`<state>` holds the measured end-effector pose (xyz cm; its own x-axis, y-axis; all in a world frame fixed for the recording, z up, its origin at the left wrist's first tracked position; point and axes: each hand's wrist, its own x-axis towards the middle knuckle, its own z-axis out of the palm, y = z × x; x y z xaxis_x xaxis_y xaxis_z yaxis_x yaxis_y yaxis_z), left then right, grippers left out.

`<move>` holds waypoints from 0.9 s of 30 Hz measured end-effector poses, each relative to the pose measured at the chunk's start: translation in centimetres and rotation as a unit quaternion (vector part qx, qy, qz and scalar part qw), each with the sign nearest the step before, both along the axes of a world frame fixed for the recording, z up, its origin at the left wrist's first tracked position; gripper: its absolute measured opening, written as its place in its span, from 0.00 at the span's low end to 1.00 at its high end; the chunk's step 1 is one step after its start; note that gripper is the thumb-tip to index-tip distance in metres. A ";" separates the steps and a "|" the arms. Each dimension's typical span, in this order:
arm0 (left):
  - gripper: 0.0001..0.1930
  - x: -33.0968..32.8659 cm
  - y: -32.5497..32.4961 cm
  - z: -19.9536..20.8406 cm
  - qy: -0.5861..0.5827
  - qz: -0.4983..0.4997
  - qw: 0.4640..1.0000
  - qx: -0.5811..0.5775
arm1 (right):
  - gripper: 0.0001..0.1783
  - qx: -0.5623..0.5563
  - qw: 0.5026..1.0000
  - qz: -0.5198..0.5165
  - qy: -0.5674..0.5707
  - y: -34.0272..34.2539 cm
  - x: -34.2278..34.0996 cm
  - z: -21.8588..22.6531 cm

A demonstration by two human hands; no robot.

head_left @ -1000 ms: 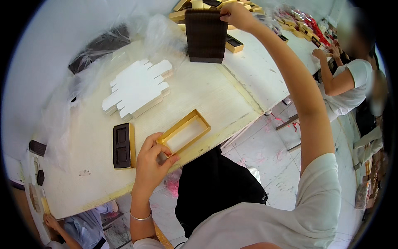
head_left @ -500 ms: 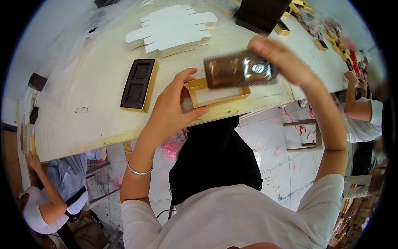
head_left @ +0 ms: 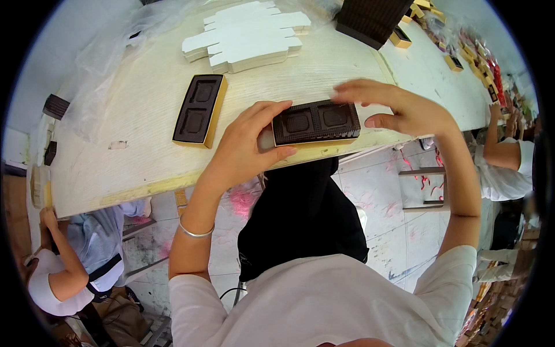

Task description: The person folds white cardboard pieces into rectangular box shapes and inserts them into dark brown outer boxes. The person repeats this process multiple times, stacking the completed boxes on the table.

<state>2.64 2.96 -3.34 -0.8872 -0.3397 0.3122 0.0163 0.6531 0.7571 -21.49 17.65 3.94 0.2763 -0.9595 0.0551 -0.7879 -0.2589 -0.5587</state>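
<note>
A gold cardboard box [head_left: 332, 140] lies near the table's front edge. In it sits a dark brown plastic tray [head_left: 298, 122] with two square hollows, its rim showing at the top. My left hand [head_left: 245, 136] grips the box's left end, fingers at the far side and thumb along the near side. Over at the right end, my right hand [head_left: 399, 107] is open, thumb and fingers apart, fingertips at the tray's far right corner. Whether they touch it I cannot tell. A second gold box [head_left: 215, 113] with a like brown tray lies to the left.
Beyond the boxes lies a stack of flat white card blanks [head_left: 248, 37]. A tall stack of dark trays [head_left: 370, 23] stands at the back right, beside more gold boxes [head_left: 400, 37]. Clear plastic film [head_left: 101, 81] covers the far left. Co-workers' arms [head_left: 66, 246] show at both sides.
My right hand has brought the brown tray down into the gold box and let go of it. My left hand has stayed at the box's left end.
</note>
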 end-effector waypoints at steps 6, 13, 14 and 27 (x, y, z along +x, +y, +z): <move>0.32 0.0 -0.1 0.3 -0.011 -0.015 0.999 0.029 | 0.25 -0.271 0.894 0.076 0.350 1.8 0.9 -3.1; 0.34 0.0 -0.3 -0.5 -0.007 -0.020 0.999 0.023 | 0.28 -0.151 0.955 0.008 0.257 2.8 1.9 -4.0; 0.33 0.0 -0.3 -0.5 -0.004 -0.018 0.999 0.032 | 0.28 -0.149 0.946 0.013 0.287 2.7 2.3 -3.7; 0.39 4.1 1.2 2.5 -0.045 0.138 0.935 -0.325 | 0.23 0.015 1.000 0.021 0.017 6.3 2.3 0.7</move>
